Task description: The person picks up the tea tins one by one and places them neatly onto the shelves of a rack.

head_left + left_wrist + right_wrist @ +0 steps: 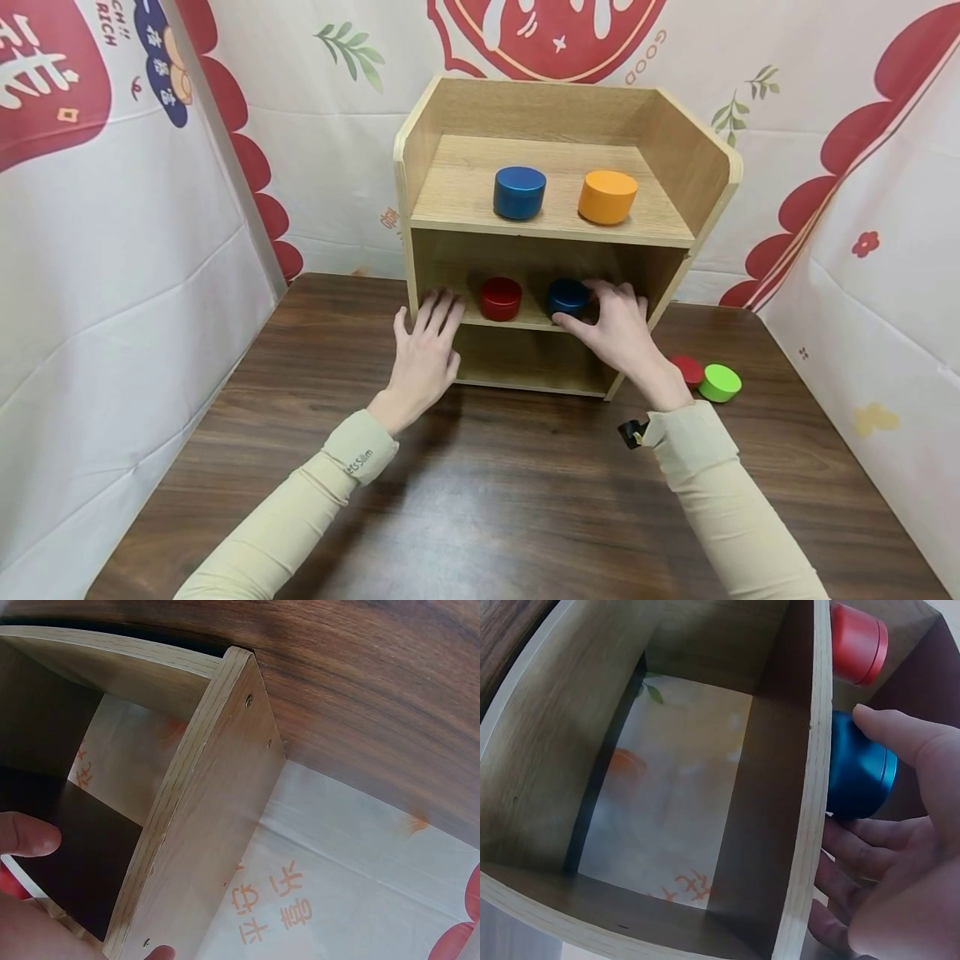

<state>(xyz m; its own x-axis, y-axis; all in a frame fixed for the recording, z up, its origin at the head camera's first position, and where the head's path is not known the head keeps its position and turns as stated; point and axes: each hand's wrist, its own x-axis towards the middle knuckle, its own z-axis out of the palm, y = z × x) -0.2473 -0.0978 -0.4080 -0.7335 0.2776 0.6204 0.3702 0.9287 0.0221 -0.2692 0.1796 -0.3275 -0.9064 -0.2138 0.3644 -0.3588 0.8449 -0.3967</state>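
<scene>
On the middle board of a small wooden shelf (pixel 536 315), my right hand (pixel 618 329) grips a dark blue round tin (pixel 567 293). In the right wrist view, the thumb lies on one side of this blue tin (pixel 860 772) and the fingers curl on the other. A red round tin (pixel 500 298) stands to its left on the same board. My left hand (pixel 423 354) touches the front of the shelf's left side, fingers extended. In the left wrist view, its thumb (pixel 30 834) shows in front of the lower compartment, and a fingertip is outside the side panel (pixel 202 802).
A blue tin (pixel 519 193) and an orange tin (pixel 608 197) stand on the top board. Right of the shelf, a red tin (pixel 686 371) and a green tin (pixel 720 383) sit on the brown wooden table (pixel 510 500). Printed cloth (pixel 337 167) hangs behind and along both sides.
</scene>
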